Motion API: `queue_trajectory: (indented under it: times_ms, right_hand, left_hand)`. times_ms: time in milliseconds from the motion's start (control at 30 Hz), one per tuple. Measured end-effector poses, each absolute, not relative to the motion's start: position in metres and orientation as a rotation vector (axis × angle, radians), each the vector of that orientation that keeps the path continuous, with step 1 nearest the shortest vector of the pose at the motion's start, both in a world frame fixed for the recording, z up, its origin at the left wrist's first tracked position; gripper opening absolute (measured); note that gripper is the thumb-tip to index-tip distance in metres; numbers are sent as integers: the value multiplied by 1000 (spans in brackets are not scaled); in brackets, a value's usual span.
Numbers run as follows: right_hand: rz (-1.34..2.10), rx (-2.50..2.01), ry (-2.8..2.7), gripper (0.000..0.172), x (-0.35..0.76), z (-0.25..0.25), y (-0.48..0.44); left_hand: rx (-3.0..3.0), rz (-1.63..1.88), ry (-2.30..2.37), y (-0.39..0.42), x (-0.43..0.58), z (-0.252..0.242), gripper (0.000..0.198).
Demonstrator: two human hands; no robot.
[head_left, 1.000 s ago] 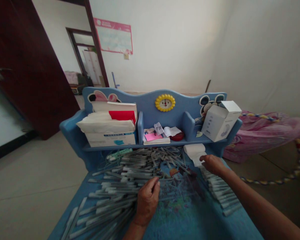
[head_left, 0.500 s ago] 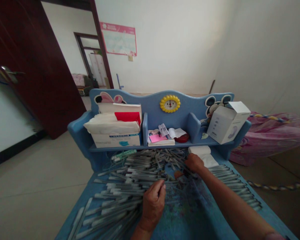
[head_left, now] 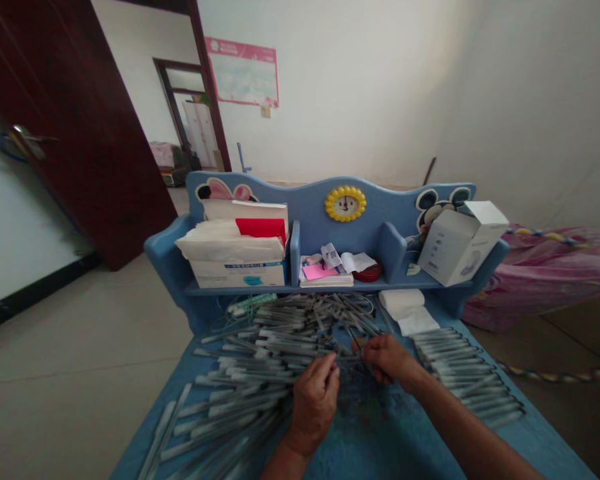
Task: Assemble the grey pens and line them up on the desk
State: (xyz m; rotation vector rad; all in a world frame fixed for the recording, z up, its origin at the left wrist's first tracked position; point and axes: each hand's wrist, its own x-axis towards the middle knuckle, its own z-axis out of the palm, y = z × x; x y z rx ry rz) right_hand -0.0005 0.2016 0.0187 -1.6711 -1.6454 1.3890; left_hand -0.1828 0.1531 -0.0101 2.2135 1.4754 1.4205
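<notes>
My left hand (head_left: 314,403) is closed over the near middle of the desk, thumb against the fingers. What it pinches is too blurred to make out. To its right, my right hand (head_left: 389,360) is closed in a pinch on a thin dark stick (head_left: 353,337) that looks like a pen refill. A large spread of translucent grey pens (head_left: 250,387) lies to the left of my left hand. Beyond both hands is a heap of thin, dark-ended pen pieces (head_left: 325,310). A neat row of pens (head_left: 467,373) lies at the right, beside my right forearm.
The blue desk (head_left: 395,437) has a raised back shelf (head_left: 340,289) with a mask box (head_left: 240,272), papers (head_left: 325,270), a yellow flower clock (head_left: 345,203) and a white box (head_left: 463,247). A white tissue roll (head_left: 403,301) lies below the shelf.
My right hand has come back from the heap near the tissue roll, toward my left hand, with the thin stick in it. My left hand stays almost in place. The view has shifted slightly.
</notes>
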Motion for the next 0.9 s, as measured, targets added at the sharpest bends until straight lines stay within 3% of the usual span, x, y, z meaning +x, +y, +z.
queue_trajectory:
  times_ms: [367, 433, 533, 667, 900]
  right_hand:
    - [1695, -1461, -1723, 21, -28, 36, 164]
    - [1503, -1590, -1881, 29, -26, 38, 169]
    - [947, -1897, -2062, 40, -13, 40, 193]
    - [499, -2156, -1987, 27, 13, 40, 243]
    - [306, -2362, -2003, 26, 28, 31, 287]
  left_hand:
    - [2518, 1264, 1407, 143, -176, 0, 25]
    - [2481, 1309, 1410, 143, -176, 0, 26]
    - [2405, 1395, 1411, 145, -177, -4, 23]
    - [2262, 1470, 1434, 147, -179, -8, 20]
    - [1946, 1491, 1458, 147, -181, -2, 22]
